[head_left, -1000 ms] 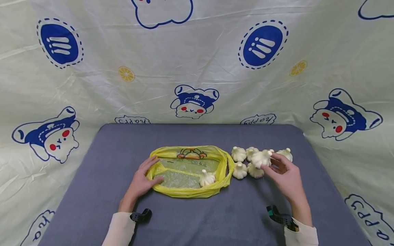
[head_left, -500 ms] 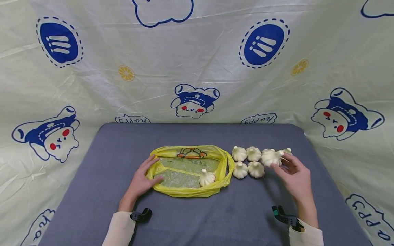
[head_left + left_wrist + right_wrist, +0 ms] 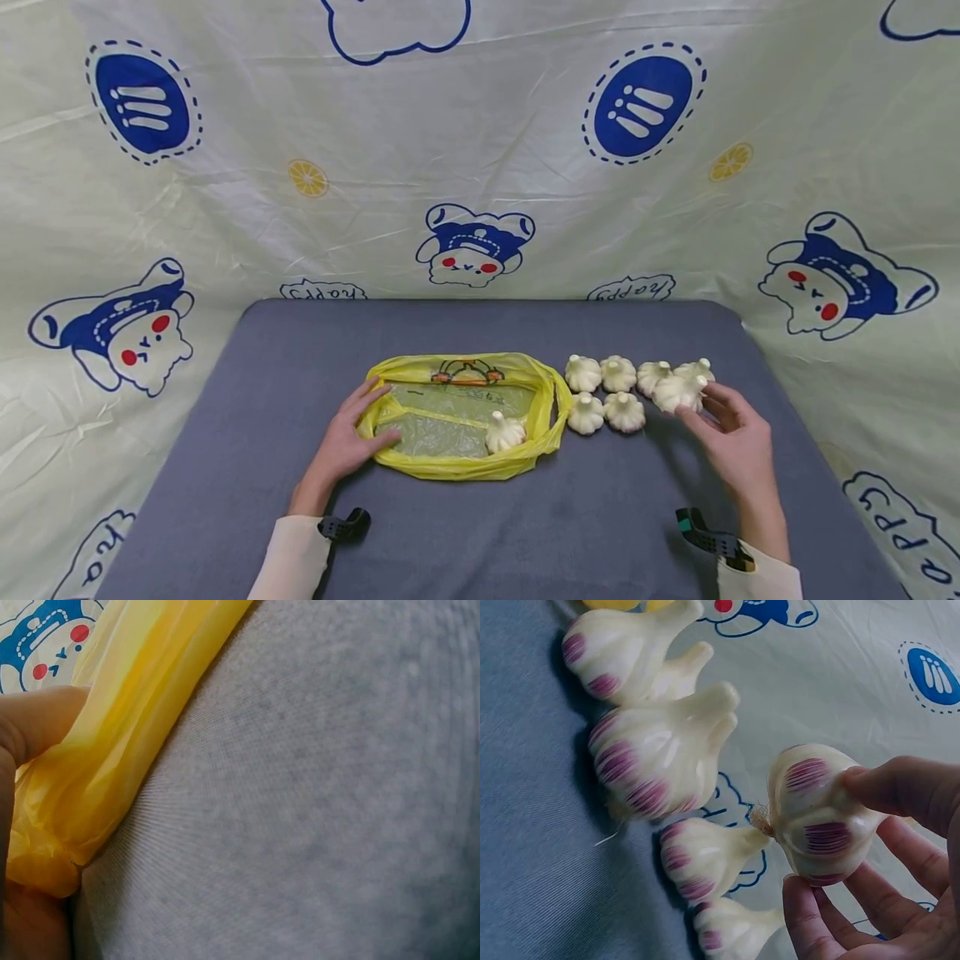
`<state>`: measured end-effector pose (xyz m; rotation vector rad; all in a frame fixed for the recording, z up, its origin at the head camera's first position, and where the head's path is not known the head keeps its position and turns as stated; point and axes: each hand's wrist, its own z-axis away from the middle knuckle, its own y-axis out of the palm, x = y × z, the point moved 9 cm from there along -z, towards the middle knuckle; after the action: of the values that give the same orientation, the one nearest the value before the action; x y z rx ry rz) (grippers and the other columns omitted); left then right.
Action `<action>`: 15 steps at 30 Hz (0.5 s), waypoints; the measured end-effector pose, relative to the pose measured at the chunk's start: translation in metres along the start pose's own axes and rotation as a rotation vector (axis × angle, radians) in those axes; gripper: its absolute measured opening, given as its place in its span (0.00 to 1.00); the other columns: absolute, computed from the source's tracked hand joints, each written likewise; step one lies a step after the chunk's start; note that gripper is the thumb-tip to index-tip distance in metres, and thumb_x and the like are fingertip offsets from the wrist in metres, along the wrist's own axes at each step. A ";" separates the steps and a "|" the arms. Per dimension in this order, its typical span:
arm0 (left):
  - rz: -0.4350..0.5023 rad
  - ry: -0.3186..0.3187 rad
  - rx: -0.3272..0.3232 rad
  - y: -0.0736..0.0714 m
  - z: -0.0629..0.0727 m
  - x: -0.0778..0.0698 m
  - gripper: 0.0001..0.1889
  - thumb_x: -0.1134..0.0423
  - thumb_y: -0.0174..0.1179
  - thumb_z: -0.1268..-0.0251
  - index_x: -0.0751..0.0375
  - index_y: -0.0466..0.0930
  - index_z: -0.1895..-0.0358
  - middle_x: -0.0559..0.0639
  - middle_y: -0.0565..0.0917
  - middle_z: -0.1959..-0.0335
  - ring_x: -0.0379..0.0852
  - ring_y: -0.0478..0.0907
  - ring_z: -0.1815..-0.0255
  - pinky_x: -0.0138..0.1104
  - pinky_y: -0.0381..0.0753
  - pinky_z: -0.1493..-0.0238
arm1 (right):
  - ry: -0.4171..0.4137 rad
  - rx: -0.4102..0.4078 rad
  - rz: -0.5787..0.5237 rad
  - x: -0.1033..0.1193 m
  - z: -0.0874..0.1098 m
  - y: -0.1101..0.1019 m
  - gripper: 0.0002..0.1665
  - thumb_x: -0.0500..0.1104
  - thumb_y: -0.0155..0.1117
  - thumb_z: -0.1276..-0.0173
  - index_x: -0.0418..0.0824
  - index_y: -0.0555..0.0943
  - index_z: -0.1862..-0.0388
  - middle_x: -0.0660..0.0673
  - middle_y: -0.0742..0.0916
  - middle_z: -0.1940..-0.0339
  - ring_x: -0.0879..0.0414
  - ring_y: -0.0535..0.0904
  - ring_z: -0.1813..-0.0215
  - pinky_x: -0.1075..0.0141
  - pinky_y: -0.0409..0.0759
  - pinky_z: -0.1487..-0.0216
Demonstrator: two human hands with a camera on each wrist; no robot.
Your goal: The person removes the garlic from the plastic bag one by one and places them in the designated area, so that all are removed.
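My left hand (image 3: 347, 437) holds the left rim of a yellow plastic bag (image 3: 468, 470), thumb and fingertips reaching over the edge. In the left wrist view, the thumb (image 3: 45, 720) hooks over the bunched plastic (image 3: 127, 757). The bag's mouth is spread wide, and one garlic bulb (image 3: 505, 434) lies inside at the right. Between right thumb and fingertips, my right hand (image 3: 735, 442) pinches another garlic bulb (image 3: 821, 814), white with purple streaks, root end facing away from the palm. It appears raised in front of the rearmost bulbs at the right.
Several garlic bulbs (image 3: 618, 374) stand in two rows just right of the bag, the front row shorter. All rests on a grey cloth-covered table (image 3: 480, 542). A printed curtain (image 3: 480, 142) hangs behind and at both sides.
My right hand has carried its garlic bulb rightward and slightly nearer, uncovering bulbs in both rows. The left hand and the bag have stayed in place.
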<state>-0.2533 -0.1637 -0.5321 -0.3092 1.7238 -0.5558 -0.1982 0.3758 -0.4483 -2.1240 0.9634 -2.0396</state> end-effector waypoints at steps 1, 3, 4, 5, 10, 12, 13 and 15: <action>-0.003 0.002 0.000 0.000 0.000 0.000 0.39 0.57 0.76 0.42 0.56 0.73 0.26 0.59 0.60 0.18 0.66 0.52 0.17 0.67 0.55 0.25 | -0.001 0.001 0.000 -0.002 0.000 0.000 0.30 0.41 0.73 0.31 0.37 0.78 0.33 0.67 0.79 0.44 0.79 0.74 0.46 0.86 0.75 0.50; -0.008 0.005 0.000 0.000 -0.001 -0.001 0.39 0.57 0.76 0.42 0.56 0.73 0.26 0.59 0.60 0.18 0.66 0.53 0.18 0.68 0.55 0.25 | -0.002 0.003 -0.003 -0.006 -0.001 0.001 0.29 0.40 0.74 0.32 0.36 0.78 0.34 0.68 0.78 0.46 0.79 0.74 0.46 0.86 0.75 0.50; -0.012 0.005 0.002 0.000 -0.001 -0.002 0.39 0.57 0.76 0.42 0.56 0.73 0.26 0.59 0.60 0.18 0.66 0.53 0.17 0.68 0.55 0.25 | -0.001 0.003 -0.006 -0.008 -0.002 0.001 0.29 0.40 0.74 0.32 0.36 0.78 0.34 0.69 0.78 0.47 0.79 0.74 0.47 0.86 0.75 0.50; -0.012 0.006 0.003 0.000 -0.001 -0.002 0.39 0.57 0.76 0.43 0.56 0.73 0.26 0.59 0.60 0.18 0.66 0.52 0.17 0.68 0.55 0.25 | 0.005 0.004 -0.005 -0.011 -0.002 0.002 0.29 0.40 0.74 0.32 0.36 0.78 0.34 0.69 0.78 0.47 0.79 0.74 0.47 0.86 0.75 0.50; -0.015 0.003 0.011 0.001 -0.001 -0.001 0.39 0.58 0.76 0.42 0.56 0.73 0.26 0.59 0.60 0.18 0.66 0.52 0.17 0.68 0.54 0.25 | 0.063 0.003 -0.004 -0.028 -0.006 0.004 0.30 0.43 0.75 0.33 0.38 0.78 0.34 0.69 0.78 0.47 0.78 0.74 0.47 0.85 0.75 0.51; -0.017 0.000 0.013 0.001 -0.001 -0.001 0.38 0.58 0.76 0.42 0.56 0.73 0.26 0.59 0.60 0.18 0.66 0.52 0.17 0.68 0.53 0.25 | 0.079 0.009 0.004 -0.034 -0.006 0.006 0.31 0.44 0.75 0.33 0.39 0.78 0.33 0.65 0.79 0.44 0.77 0.74 0.46 0.85 0.75 0.51; -0.018 -0.001 0.015 0.001 -0.001 -0.001 0.38 0.57 0.76 0.42 0.56 0.73 0.26 0.58 0.59 0.18 0.66 0.52 0.17 0.68 0.53 0.24 | 0.083 0.013 0.009 -0.036 -0.006 0.006 0.31 0.45 0.75 0.32 0.39 0.78 0.33 0.63 0.79 0.43 0.77 0.74 0.46 0.85 0.75 0.51; -0.019 -0.002 0.016 0.001 -0.001 -0.001 0.39 0.57 0.76 0.42 0.56 0.73 0.26 0.58 0.60 0.18 0.66 0.51 0.17 0.68 0.53 0.24 | 0.086 0.019 0.014 -0.041 -0.007 0.008 0.31 0.45 0.75 0.32 0.38 0.78 0.33 0.60 0.80 0.40 0.76 0.74 0.46 0.85 0.74 0.51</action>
<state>-0.2536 -0.1620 -0.5314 -0.3146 1.7149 -0.5824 -0.2049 0.3906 -0.4870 -2.0305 0.9616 -2.1404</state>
